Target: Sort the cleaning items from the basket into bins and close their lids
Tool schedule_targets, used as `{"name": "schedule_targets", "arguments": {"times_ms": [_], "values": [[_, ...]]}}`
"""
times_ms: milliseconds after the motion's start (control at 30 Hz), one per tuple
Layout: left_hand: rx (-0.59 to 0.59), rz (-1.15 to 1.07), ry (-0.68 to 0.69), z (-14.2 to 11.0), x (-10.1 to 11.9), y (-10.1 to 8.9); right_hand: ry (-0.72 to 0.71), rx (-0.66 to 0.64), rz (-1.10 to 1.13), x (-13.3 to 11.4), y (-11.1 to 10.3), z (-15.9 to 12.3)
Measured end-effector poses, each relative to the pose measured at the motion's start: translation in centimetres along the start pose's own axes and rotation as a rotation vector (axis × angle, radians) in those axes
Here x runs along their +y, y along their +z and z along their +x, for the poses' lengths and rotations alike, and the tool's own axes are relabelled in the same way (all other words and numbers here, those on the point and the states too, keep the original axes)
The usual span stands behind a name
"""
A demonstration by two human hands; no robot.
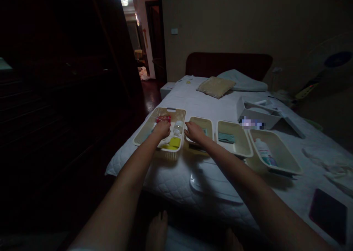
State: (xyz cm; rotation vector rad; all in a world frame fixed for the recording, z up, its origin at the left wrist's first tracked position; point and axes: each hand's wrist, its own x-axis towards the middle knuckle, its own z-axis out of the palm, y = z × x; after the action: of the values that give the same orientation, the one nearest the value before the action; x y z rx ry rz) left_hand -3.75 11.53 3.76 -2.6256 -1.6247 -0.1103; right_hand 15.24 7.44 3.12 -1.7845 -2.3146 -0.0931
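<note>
My left hand [162, 129] reaches into a perforated cream basket [179, 114], its fingers curled beside a red item [164, 118]; what they hold is hidden. In the same basket lie a clear bottle [178, 127] and a yellow packet [174, 142]. My right hand [193, 131] is closed at the left rim of a small cream bin [210, 125], partly covering a pale green item inside; I cannot make out what its fingers hold. To the right, another bin [244, 145] contains a folded green cloth [226, 137], and a further bin [288, 159] holds white bottles [263, 150].
All the containers stand on a white quilted bed [165, 185]. Behind the bins is an open white box [271, 119]. A dark tablet-like device [328, 214] lies at front right, a beige cushion [216, 86] near the headboard [228, 63]. A fan [338, 59] stands at right.
</note>
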Motion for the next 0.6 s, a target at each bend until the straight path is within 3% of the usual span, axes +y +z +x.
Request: {"name": "schedule_targets", "arguments": {"times_ms": [133, 267, 433, 600], "values": [[-0.028, 0.081, -0.028, -1.5, -3.7, 2.1, -0.038, -0.037, 0.022, -2.2, 1.9, 1.6], [-0.067, 0.097, -0.088, -2.4, -6.1, 3.7, -0.046, -0.073, 0.038, -3.7, 4.1, 3.4], [-0.108, 0.011, -0.134, -2.7, -7.1, 5.5, -0.054, -0.107, 0.022, -5.2, 6.7, 5.2], [-0.214, -0.085, -0.146, -2.5, -7.3, 6.9, -0.040, -0.248, -0.124, -5.6, 8.7, 5.6]]}}
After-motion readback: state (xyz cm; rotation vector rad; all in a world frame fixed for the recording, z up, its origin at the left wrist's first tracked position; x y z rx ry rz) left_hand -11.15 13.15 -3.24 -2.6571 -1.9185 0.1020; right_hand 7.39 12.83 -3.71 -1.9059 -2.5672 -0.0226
